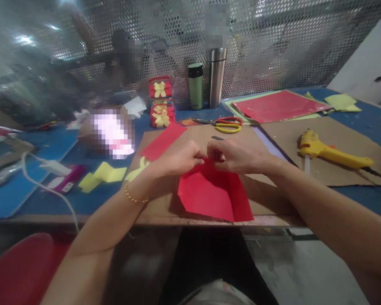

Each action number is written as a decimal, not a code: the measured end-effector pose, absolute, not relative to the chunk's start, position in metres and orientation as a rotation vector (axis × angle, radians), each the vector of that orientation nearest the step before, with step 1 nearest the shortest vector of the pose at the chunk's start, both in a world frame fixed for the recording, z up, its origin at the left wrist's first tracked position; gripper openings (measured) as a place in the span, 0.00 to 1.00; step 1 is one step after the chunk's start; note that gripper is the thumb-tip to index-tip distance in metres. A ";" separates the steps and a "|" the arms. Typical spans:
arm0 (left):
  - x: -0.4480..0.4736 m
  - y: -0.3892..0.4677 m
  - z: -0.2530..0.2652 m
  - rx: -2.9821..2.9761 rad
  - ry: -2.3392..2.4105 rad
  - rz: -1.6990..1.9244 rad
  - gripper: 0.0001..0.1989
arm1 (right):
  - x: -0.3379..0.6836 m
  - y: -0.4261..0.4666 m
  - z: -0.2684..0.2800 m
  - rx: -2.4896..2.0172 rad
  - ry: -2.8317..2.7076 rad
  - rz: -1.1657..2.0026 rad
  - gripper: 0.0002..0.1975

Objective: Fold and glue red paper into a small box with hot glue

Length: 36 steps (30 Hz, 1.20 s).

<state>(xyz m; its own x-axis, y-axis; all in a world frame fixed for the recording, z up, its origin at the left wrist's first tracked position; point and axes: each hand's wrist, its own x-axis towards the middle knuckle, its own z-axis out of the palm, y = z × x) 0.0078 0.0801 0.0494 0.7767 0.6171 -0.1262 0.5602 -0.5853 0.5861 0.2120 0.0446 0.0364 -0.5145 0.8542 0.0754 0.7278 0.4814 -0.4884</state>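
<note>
Along a perforated metal wall [273, 55], head view: one blue work surface [95, 199], with a pale wall panel [362, 59] at right and a red stool [22, 267] below at left.

Containers: one green bottle [195, 91], capped, and one steel flask [216, 84], capped, standing side by side; contents hidden. Red boxes with yellow bows [161, 118], two visible, one above the other, left of the bottle; contents not readable.

Hands: two. Left hand [189, 157], fingers curled, pinching the far edge of the folded red paper [208, 195]. Right hand [227, 156], curled into a fist just beside it, pinching the same edge. Paper located at the near edge of the surface, over a cardboard sheet, creased, its sides partly raised.

Sheets: cardboard, two, the second [279, 135] at right; one large red sheet [279, 106] on pale green paper, beyond; one red strip [163, 142] near the left hand; yellow papers [106, 174] at left, exact count unclear.

Tools: scissors [228, 125], one pair, red and yellow handles; glue gun [333, 152], one, yellow, lying on the second cardboard.

Sundries: one white cable [47, 184]; one lit screen [112, 133], blurred.
</note>
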 end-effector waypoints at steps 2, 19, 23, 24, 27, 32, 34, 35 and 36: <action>0.008 0.082 0.051 2.328 0.920 0.130 0.11 | 0.218 0.048 0.039 -1.315 -2.422 0.611 0.04; -0.004 0.098 0.055 2.364 0.943 0.060 0.10 | 0.232 0.055 0.048 -1.461 -2.474 0.726 0.19; -0.005 0.099 0.056 2.367 0.916 0.055 0.09 | 0.233 0.058 0.044 -1.528 -2.449 0.659 0.15; -0.005 0.099 0.055 2.367 0.917 0.057 0.09 | 0.233 0.058 0.043 -1.541 -2.452 0.638 0.15; -0.004 0.098 0.053 2.375 0.948 0.076 0.11 | 0.232 0.057 0.043 -1.548 -2.493 0.578 0.16; 0.000 0.093 0.054 2.404 1.006 0.059 0.17 | 0.230 0.050 0.053 -1.456 -2.547 0.547 0.22; 0.002 0.091 0.055 2.410 1.029 0.053 0.17 | 0.228 0.047 0.055 -1.422 -2.522 0.538 0.22; 0.002 0.090 0.056 2.411 1.029 0.052 0.17 | 0.227 0.047 0.056 -1.408 -2.514 0.536 0.21; 0.002 0.089 0.056 2.412 1.019 0.054 0.17 | 0.225 0.047 0.055 -1.399 -2.513 0.535 0.21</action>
